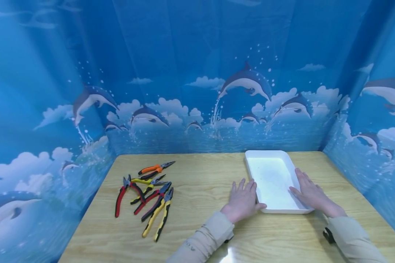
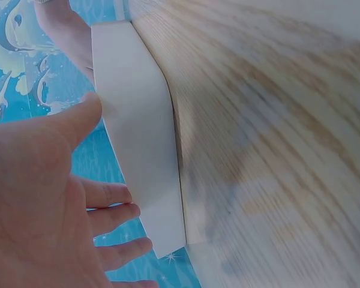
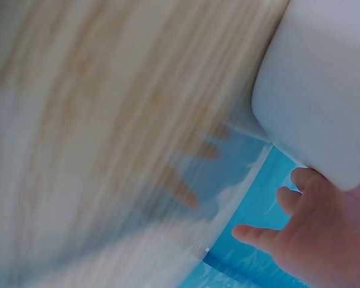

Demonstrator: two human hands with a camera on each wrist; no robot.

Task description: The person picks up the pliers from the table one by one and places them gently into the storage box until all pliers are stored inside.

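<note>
A white rectangular tray (image 1: 273, 182) lies on the right part of the wooden table, its long sides running away from me. My left hand (image 1: 243, 201) is at its left side near the front corner, fingers straight, thumb at the rim. In the left wrist view, the fingertips (image 2: 127, 210) come right up to the tray's outer wall (image 2: 138, 120). At the opposite long side is my right hand (image 1: 312, 193), thumb reaching over the rim and fingers extended along the edge. The right wrist view has those fingers (image 3: 258, 237) loosely spread beside the tray's wall (image 3: 318, 90).
On the left of the table lie several pliers: orange ones (image 1: 150, 169) at the back, red-handled cutters (image 1: 119, 201), and yellow-and-black ones (image 1: 153, 221) nearest me, some overlapping. A blue dolphin-print curtain (image 1: 197, 73) encloses the table's back and sides.
</note>
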